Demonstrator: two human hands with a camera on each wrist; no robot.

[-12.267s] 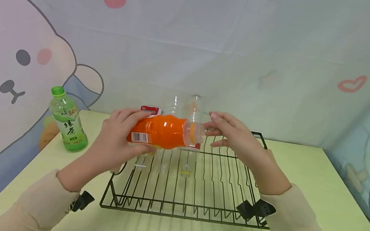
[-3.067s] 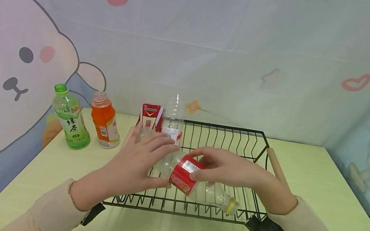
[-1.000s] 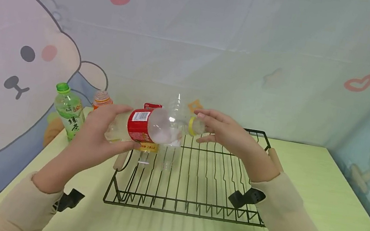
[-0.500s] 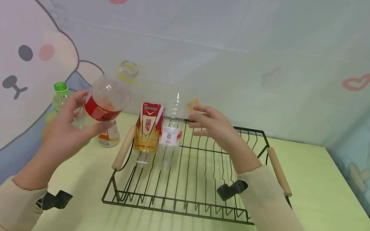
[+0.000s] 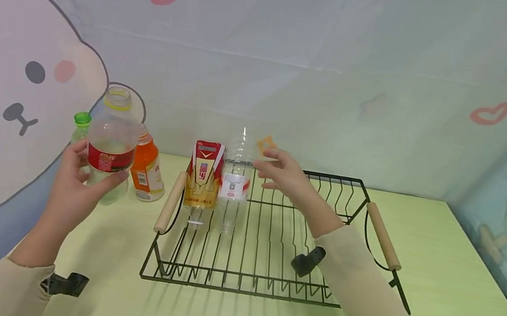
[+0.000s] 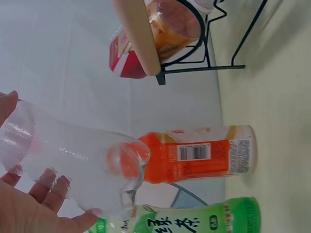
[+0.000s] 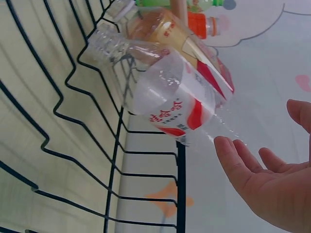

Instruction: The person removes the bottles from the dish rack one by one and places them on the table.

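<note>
At the far left of the head view, a printed bear (image 5: 13, 89) is seen on the backdrop. At centre left, a clear bottle with a red label (image 5: 109, 159) is gripped by the left hand (image 5: 74, 186), its fingers and thumb curled round it; it is held upright, neck up, and in the left wrist view its base is seen raised off the table (image 5: 448, 302). Behind it, a green bottle (image 5: 81, 128) is mostly hidden, and an orange bottle (image 5: 148, 172) is set upright to its right. In the middle, a red-and-gold bottle (image 5: 204, 175) and a clear bottle with a white label (image 5: 233, 186) are propped side by side, necks down, in a black wire rack (image 5: 257, 294). Just right of them, the right hand (image 5: 289, 182) is held with fingers loosely spread; whether the white-labelled one is touched cannot be told. Farther right, a wooden handle (image 5: 383, 236) is fitted to the rack.
</note>
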